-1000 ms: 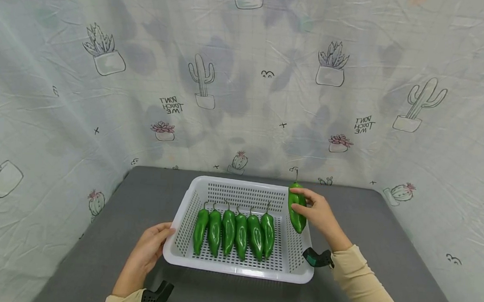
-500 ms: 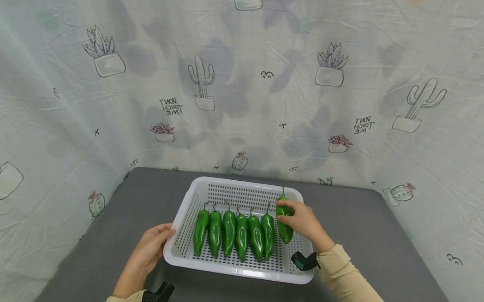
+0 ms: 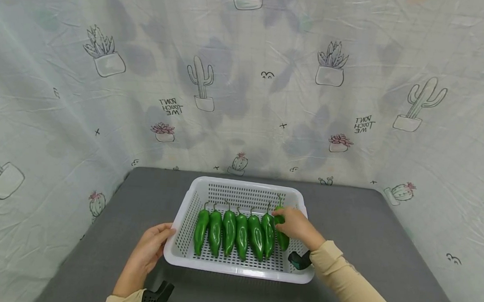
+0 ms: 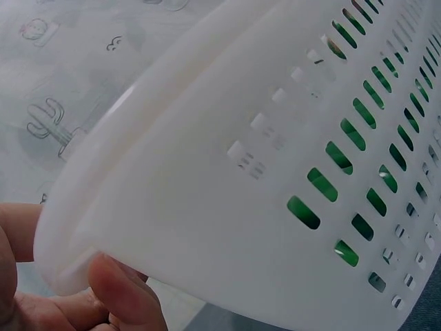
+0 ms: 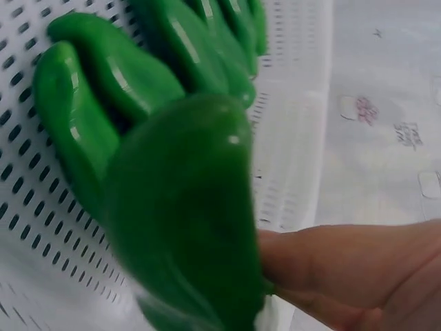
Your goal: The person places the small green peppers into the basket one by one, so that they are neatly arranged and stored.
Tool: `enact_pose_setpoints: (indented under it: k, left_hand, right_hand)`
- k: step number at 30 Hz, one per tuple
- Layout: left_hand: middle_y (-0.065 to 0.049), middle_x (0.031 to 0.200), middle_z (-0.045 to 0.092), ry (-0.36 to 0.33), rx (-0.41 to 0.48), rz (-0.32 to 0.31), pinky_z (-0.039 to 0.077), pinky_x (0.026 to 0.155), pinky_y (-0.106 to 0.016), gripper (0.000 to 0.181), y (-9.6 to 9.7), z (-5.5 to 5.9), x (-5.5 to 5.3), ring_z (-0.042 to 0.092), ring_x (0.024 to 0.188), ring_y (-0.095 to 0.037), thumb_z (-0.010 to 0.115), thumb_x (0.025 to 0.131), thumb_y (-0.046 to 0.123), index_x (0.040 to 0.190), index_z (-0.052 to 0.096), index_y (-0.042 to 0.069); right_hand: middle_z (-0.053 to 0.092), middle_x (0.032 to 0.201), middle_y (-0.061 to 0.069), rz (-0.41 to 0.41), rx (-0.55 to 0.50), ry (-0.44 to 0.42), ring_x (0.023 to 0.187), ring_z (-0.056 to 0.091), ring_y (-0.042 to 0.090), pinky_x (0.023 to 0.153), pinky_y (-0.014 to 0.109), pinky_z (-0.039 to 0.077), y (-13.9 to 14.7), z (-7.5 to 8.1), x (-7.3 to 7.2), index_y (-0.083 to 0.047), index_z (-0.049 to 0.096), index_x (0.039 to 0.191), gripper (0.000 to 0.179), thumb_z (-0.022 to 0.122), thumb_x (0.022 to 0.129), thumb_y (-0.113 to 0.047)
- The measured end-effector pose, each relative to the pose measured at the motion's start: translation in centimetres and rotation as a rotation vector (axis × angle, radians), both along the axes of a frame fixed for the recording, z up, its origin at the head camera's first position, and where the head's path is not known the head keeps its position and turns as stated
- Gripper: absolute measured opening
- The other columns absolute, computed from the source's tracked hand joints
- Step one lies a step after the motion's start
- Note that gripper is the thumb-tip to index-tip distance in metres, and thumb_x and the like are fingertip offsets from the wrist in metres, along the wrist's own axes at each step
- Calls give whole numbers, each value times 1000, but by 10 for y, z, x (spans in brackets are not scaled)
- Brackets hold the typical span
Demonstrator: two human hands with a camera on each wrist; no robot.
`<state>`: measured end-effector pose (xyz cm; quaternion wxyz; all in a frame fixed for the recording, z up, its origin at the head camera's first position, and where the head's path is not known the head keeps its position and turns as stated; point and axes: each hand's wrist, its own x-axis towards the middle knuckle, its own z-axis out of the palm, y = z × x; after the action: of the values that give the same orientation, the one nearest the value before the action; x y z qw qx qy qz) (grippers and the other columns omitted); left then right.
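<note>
A white perforated plastic basket (image 3: pixel 238 272) sits on the grey table. Several long green peppers (image 3: pixel 241 238) lie side by side inside it, stems toward the back. My left hand (image 3: pixel 146 249) pinches the basket's left rim; the left wrist view has the thumb (image 4: pixel 124 289) against the edge of the white wall. Inside the basket's right part, my right hand (image 3: pixel 297 226) holds another green pepper (image 3: pixel 283 242) by its upper half, close beside the row's right end. That pepper (image 5: pixel 186 207) looms large in the right wrist view, where some of my fingers are hidden behind it.
Grey tabletop (image 3: pixel 357 232) surrounds the basket. A pale curtain (image 3: pixel 246 77) printed with potted cacti hangs behind the table and along both sides. Each wrist carries a small black device (image 3: pixel 157 294).
My right hand has carried its pepper from above the basket's right rim leftward and down into the basket, alongside the row. The left hand has stayed on the rim.
</note>
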<state>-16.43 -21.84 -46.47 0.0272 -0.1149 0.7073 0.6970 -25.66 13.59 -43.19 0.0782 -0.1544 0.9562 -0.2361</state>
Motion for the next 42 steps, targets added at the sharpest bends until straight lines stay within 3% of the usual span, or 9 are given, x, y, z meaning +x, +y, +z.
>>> enact_pose_setpoints:
  k: [7, 19, 24, 30, 36, 42]
  left_hand:
    - [-20, 115, 61, -1, 2, 1, 53, 71, -32, 41, 0, 0, 1, 64, 94, -21, 48, 97, 10, 130, 42, -14]
    - [-19, 113, 62, 4, 10, 16, 53, 72, -31, 39, 1, 0, 2, 64, 94, -21, 48, 96, 9, 128, 45, -13]
    - [-22, 116, 60, 15, 3, 5, 53, 72, -32, 41, 0, 0, 3, 64, 95, -22, 48, 97, 10, 129, 43, -15]
    - [-23, 118, 59, 7, 7, 18, 53, 72, -32, 40, 2, -1, 2, 63, 98, -24, 48, 96, 10, 129, 44, -13]
    - [-24, 118, 58, 10, 3, 18, 53, 72, -32, 40, 2, -2, 1, 63, 99, -25, 48, 96, 10, 129, 44, -14]
    - [-22, 115, 61, 10, 11, 13, 53, 72, -32, 40, 3, -1, -1, 64, 95, -23, 48, 96, 9, 129, 44, -14]
  right_hand:
    - [64, 117, 19, 22, 93, 10, 89, 63, 23, 72, 35, 52, -8, -2, 3, 1, 68, 111, 32, 69, 78, -1]
    - [69, 105, 19, 55, 193, 57, 96, 64, 33, 81, 42, 52, -12, -13, 6, 3, 68, 109, 32, 67, 77, 2]
    - [69, 104, 18, 63, 216, 64, 94, 64, 30, 80, 41, 52, -13, -16, 3, 3, 68, 110, 35, 66, 75, 5]
    - [68, 106, 19, 58, 214, 54, 90, 63, 28, 75, 37, 51, -13, -17, 1, 3, 67, 112, 38, 66, 74, 6]
    - [68, 107, 20, 67, 202, 53, 102, 61, 36, 84, 44, 50, -12, -16, 1, 3, 66, 114, 36, 68, 78, 1]
    - [65, 115, 21, 88, 59, 16, 107, 59, 36, 90, 49, 46, 0, -4, 0, 2, 61, 123, 42, 68, 83, -9]
